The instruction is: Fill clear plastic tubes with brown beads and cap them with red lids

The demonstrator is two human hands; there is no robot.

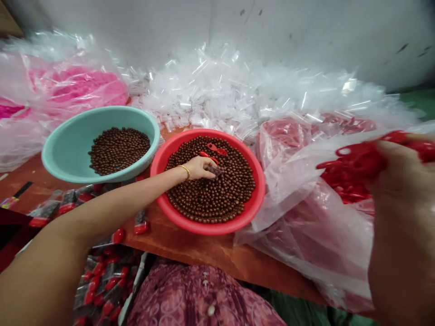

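My left hand (200, 168), with a gold bracelet on its wrist, is inside a red basin (207, 228) of small brown balls (217, 199). Its fingers are closed on a small clear plastic container (215, 170), which is mostly hidden by the hand and looks dark from the balls. Two red plastic pieces, one a spoon-like lid (217, 149), lie on the balls just beyond. Far right, my right hand (401, 167) is blurred and grips a bunch of red plastic pieces (360, 158) above an opened plastic bag (302, 217) holding more of them.
A teal basin (64, 154) with fewer brown balls stands on the left. Clear plastic containers (210, 86) are heaped along the wall. A bag of pink pieces (84, 86) lies back left. Filled red-capped packs (102, 280) sit in a box below the table edge.
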